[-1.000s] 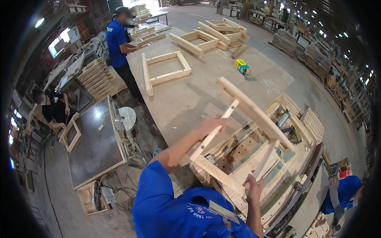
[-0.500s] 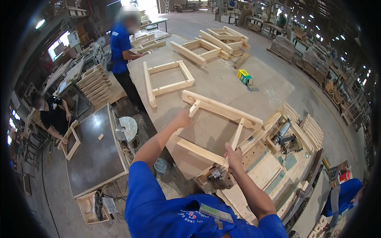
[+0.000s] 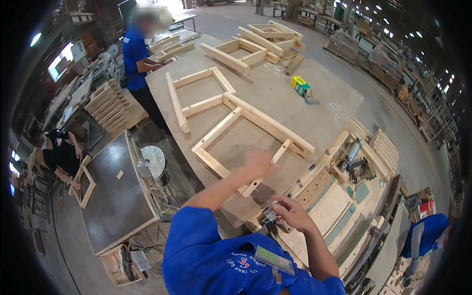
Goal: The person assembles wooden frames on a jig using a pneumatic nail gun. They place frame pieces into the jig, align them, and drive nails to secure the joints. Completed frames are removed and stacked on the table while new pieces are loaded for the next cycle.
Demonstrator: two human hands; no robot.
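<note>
A pale wooden frame (image 3: 221, 129) lies on the large table, its far-left corner against or over a second wooden frame (image 3: 200, 104). My left hand (image 3: 258, 164), smeared by motion, is above its near right part, next to a short rail; its fingers cannot be made out. Off the frame's near edge, my right hand (image 3: 292, 212) has its fingers loosely bent and apart, with nothing visible in them. It is close above a grey metal fixture (image 3: 269, 217) at the workbench corner; whether it touches the fixture cannot be told.
More wooden frames (image 3: 236, 58) sit at the table's far end, nearer than a green and yellow box (image 3: 300, 86). To the right, a bench (image 3: 314, 189) carries a metal clamping tool (image 3: 350, 160). A co-worker in blue (image 3: 135, 54) stands at the left edge; another handles wood at a dark table (image 3: 118, 196).
Both hands have let go of the frame, which now rests farther left on the table, against the second frame. My left hand has swung right across it; my right has drawn back toward the metal fixture.
</note>
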